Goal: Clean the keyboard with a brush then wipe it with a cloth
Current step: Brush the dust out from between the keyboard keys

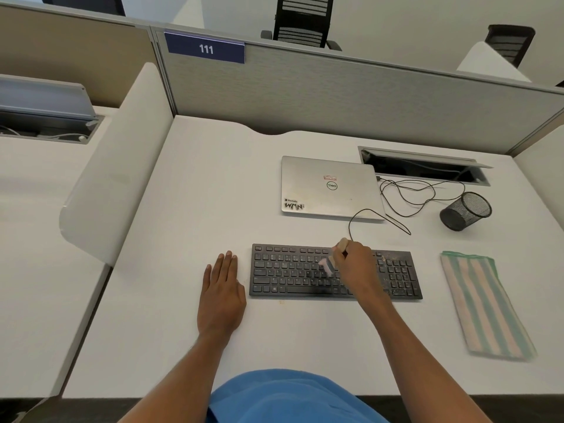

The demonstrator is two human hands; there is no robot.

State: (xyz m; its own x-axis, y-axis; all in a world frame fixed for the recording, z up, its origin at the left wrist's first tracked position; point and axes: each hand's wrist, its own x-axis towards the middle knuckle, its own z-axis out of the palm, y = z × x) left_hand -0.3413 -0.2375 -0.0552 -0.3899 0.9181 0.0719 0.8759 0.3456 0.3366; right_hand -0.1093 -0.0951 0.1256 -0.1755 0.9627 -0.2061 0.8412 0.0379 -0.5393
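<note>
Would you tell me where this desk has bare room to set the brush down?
Bare desk lies left of the laptop, and a narrow strip between keyboard and cloth. It is crowded right of the laptop: cable loops, mesh cup. The left hand rests flat left of the keyboard.

Open table lies ahead of the left hand; beyond the right hand a laptop, looped cable and mesh cup obstruct, with a cloth to its right.

Matt plastic keyboard; striped woven cloth; metal-mesh cup.
</note>
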